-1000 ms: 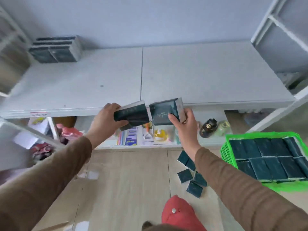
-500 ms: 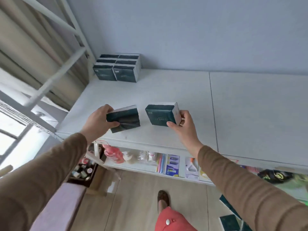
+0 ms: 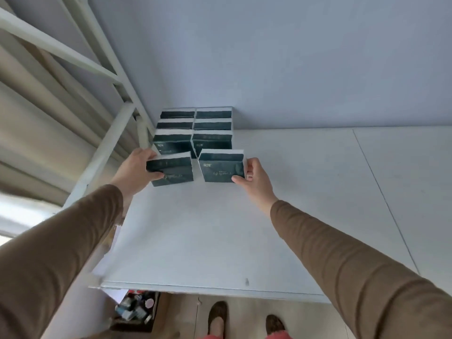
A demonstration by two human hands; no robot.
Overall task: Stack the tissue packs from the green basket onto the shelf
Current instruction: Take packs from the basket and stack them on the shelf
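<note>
Fingers (image 3: 241, 178) half hidden behind tissue packs (image 3: 221, 166).

Long brown knitted sleeves (image 3: 354, 272) cover both arms down to the wrists. Dark brown shoes (image 3: 217, 319) and red trouser hems (image 3: 278, 335) show below.

A block of tissue packs (image 3: 195, 129) sits on the shelf (image 3: 220, 241) at the frame's upper middle, against the back wall (image 3: 269, 57), beside the shelf frame (image 3: 107, 77) at upper left. Just in front of it, two more packs stand side by side: the left pack (image 3: 172, 172) in the left hand (image 3: 135, 171), the right pack (image 3: 221, 166) in the right hand (image 3: 254, 179). Below the shelf's front edge, at the bottom of the frame, lie a box of small items (image 3: 135, 311) and two shoes (image 3: 217, 316) on the floor.
</note>
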